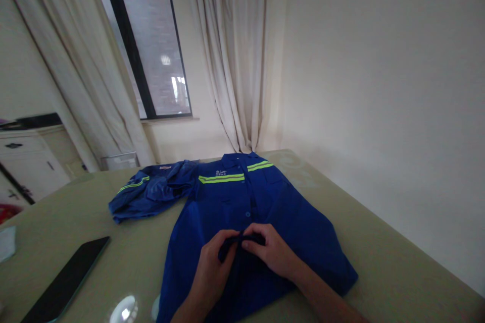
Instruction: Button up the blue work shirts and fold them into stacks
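A blue work jacket point(220, 207) with yellow-green reflective stripes lies front up on the table, its collar pointing away from me. My left hand point(215, 262) pinches one edge of the front opening near the lower middle. Close against it, my right hand point(269, 250) grips the other edge between thumb and fingers. The cloth is bunched up where the fingertips meet, and whatever button may be there is hidden. Higher on the front, a button point(248, 214) shows on the placket.
Left of the jacket lies another blue garment point(151, 192), crumpled, with similar stripes. A dark flat tablet-like device point(68, 277) rests on the green-topped table point(379, 262). A shiny round spot point(125, 310) is near the front. A white wall point(390, 86) borders the right side.
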### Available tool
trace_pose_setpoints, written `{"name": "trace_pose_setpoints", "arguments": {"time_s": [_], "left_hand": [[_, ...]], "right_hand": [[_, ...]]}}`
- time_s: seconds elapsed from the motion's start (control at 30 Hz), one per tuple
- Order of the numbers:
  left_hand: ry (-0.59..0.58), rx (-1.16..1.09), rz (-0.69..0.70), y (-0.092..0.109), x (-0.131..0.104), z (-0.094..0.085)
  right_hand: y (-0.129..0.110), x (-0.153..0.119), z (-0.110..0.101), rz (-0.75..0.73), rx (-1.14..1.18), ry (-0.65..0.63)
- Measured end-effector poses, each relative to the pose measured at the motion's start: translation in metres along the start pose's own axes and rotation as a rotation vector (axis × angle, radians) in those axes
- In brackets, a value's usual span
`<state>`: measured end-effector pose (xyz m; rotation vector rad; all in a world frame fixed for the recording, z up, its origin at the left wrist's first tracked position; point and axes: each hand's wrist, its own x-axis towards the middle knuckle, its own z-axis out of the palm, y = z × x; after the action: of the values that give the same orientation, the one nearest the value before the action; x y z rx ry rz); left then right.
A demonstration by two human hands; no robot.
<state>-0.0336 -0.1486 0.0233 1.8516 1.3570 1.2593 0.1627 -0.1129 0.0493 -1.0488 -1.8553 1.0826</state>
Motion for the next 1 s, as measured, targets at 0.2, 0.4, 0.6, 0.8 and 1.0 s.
{"name": "trace_pose_setpoints", "arguments": {"time_s": [0.2, 0.4, 0.6, 0.8, 1.0], "left_hand": [[-0.162, -0.186, -0.152, 0.001, 0.007, -0.009], [-0.231, -0.160, -0.160, 0.009, 0.007, -0.013], [-0.269, -0.293, -0.215, 0.008, 0.008, -0.013], [-0.201, -0.303, -0.315, 0.002, 0.008, -0.011], [-0.197, -0.343, -0.363, 0.008, 0.008, -0.013]], "right_hand": [[-0.009, -0.001, -0.005, -0.103, -0.059, -0.081], [-0.009, -0.002, -0.008, -0.130, -0.070, -0.159], [-0.005, -0.001, -0.008, -0.093, -0.086, -0.092], [-0.005, -0.003, -0.007, -0.087, -0.087, -0.048], [-0.010, -0.004, -0.008, -0.110, -0.082, -0.075]]}}
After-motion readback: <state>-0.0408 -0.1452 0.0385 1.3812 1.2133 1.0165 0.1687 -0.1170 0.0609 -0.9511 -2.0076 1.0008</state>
